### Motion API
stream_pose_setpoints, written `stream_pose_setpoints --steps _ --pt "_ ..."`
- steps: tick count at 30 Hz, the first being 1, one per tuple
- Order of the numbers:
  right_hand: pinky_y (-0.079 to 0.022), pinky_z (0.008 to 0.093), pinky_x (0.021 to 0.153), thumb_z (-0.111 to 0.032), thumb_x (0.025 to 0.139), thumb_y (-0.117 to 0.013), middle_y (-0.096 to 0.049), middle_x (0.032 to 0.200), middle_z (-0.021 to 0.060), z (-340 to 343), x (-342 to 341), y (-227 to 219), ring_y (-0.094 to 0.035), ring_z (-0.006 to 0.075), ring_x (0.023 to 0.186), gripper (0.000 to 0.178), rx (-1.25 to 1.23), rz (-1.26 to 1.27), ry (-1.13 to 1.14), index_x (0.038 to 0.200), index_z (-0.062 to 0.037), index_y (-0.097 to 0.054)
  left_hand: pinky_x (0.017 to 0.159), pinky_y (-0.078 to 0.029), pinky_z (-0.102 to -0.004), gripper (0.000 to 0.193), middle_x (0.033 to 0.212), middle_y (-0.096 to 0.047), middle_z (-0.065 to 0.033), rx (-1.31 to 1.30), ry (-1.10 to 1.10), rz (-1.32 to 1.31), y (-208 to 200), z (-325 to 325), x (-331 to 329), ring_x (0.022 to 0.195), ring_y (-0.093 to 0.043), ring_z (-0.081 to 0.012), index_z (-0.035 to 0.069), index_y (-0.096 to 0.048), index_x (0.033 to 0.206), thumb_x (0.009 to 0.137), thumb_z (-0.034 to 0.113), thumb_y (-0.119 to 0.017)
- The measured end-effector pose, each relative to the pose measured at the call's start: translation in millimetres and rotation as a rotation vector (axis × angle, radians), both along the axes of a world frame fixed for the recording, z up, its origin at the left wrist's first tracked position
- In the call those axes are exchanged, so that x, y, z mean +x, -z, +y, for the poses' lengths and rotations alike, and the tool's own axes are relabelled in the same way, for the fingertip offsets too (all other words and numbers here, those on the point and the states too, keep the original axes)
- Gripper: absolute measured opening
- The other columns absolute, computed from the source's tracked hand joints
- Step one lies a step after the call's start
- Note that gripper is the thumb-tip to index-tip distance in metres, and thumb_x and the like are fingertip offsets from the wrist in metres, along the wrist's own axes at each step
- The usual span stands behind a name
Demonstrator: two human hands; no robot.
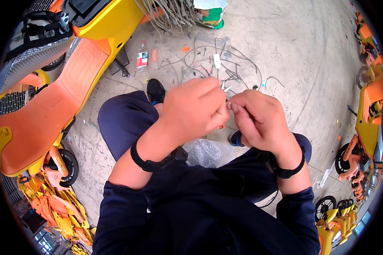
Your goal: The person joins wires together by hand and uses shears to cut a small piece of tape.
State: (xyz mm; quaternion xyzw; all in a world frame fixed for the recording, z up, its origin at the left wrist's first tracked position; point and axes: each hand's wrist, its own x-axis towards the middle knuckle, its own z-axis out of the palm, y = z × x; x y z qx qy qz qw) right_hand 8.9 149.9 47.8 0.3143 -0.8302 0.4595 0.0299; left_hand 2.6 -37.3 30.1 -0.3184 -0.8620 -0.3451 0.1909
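My left hand (195,108) is closed in a fist with its knuckles up, over the floor in front of my knees. Beside it, my right hand (261,119) pinches with thumb and forefinger, its fingertips almost touching the left. What lies between the fingers is too small and hidden to name. Behind the hands, loose dark cables (232,70) lie tangled on the concrete floor, with a small white oblong piece (217,61) among them. A pale pointed piece (227,89) shows just past my fingers. Below the hands lies clear bubble wrap (206,153).
A yellow and orange scooter body (78,85) stands close on the left. A plastic bottle (142,57) is on the floor near it. A cable bundle (172,15) and a green and white bag (210,17) lie at the far side. More scooters (368,114) line the right.
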Motion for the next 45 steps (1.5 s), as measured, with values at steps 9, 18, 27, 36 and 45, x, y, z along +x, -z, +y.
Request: stream_pose_setpoints --steps 9,18,27,36,45 --pt "-0.048 0.0313 0.056 0.003 0.078 -0.056 -0.061 0.076 0.0104 7 0 -3 -0.059 0.0258 0.062 0.011 -0.086 -0.147 0.011 0.088 -0.0015 -0.06 0.047 -0.044 -0.0301 0.007 0.07 -0.056 -0.0059 0.223 0.043 -0.257 -10 0 2 0.056 -0.056 -0.0224 0.007 -0.061 0.08 0.074 0.007 -0.065" --pt "-0.047 0.0319 0.056 0.003 0.08 -0.057 -0.06 0.076 0.011 5 -1 2 -0.059 0.0269 0.062 0.011 -0.058 -0.05 0.03 0.09 -0.0009 -0.059 0.05 -0.047 -0.0268 0.015 0.076 -0.063 -0.0101 0.161 0.068 -0.07 -3 2 2 0.058 -0.061 -0.0202 0.001 -0.064 0.089 0.074 -0.002 -0.064" --pt "-0.046 0.0265 0.059 -0.002 0.085 -0.059 -0.062 0.076 0.0075 0 4 3 -0.058 0.0161 0.065 0.009 -0.23 -0.435 0.103 0.092 -0.0006 -0.064 0.049 -0.045 -0.0288 0.012 0.072 -0.057 -0.0052 0.095 -0.05 0.039 0 6 3 0.058 -0.057 -0.0213 0.005 -0.061 0.081 0.07 0.004 -0.067" --pt "-0.048 0.0216 0.074 -0.003 0.09 -0.06 -0.067 0.093 0.0049 2 -2 12 -0.058 0.0079 0.082 0.014 -0.607 -0.767 0.16 0.101 0.0024 -0.067 0.054 -0.045 -0.0208 0.012 0.075 -0.063 -0.0037 0.604 0.006 -0.73 0 14 15 0.063 -0.058 -0.0059 0.001 -0.059 0.09 0.089 0.012 -0.063" --pt "-0.049 0.0223 0.076 -0.002 0.09 -0.058 -0.068 0.094 0.0064 0 2 12 -0.06 0.0082 0.085 0.015 -0.588 -0.671 0.211 0.102 0.0033 -0.065 0.054 -0.045 -0.0195 0.011 0.075 -0.065 -0.0014 0.68 -0.027 -0.865 1 20 18 0.061 -0.056 -0.0032 0.001 -0.062 0.096 0.086 0.007 -0.065"
